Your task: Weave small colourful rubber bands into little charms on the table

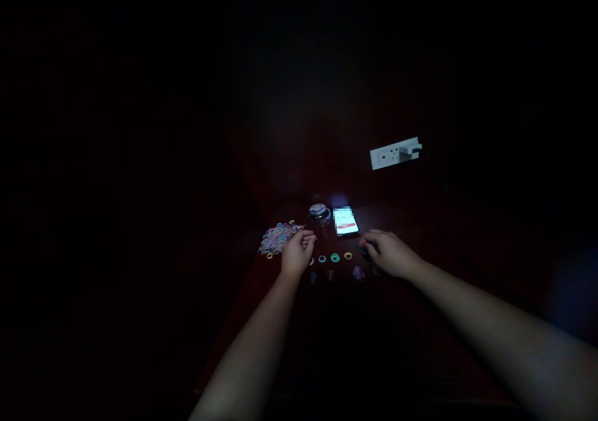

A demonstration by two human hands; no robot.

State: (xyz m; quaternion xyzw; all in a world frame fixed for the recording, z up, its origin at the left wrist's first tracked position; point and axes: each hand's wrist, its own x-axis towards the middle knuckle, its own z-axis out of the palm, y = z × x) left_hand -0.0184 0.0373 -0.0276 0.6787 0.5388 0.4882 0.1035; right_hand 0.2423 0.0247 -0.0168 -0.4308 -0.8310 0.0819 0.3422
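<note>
My left hand is closed, fingers curled together, at the right edge of a pile of small multicoloured elastic bands. Anything in its fingertips is too small to make out. To the right, my right hand hovers low over or rests on the table with its fingers pinched; what they hold is hidden in shadow. Between the hands runs a row of small hair ties: a blue one, a green one and a yellow one. Nearer me lie small bunches of bands, one of them a purple bunch.
A round lidded jar stands behind the row. Beside it, a phone glows with a lit screen. On the wall at the back right is a white socket plate with a plug in it. The dark table fades into blackness around.
</note>
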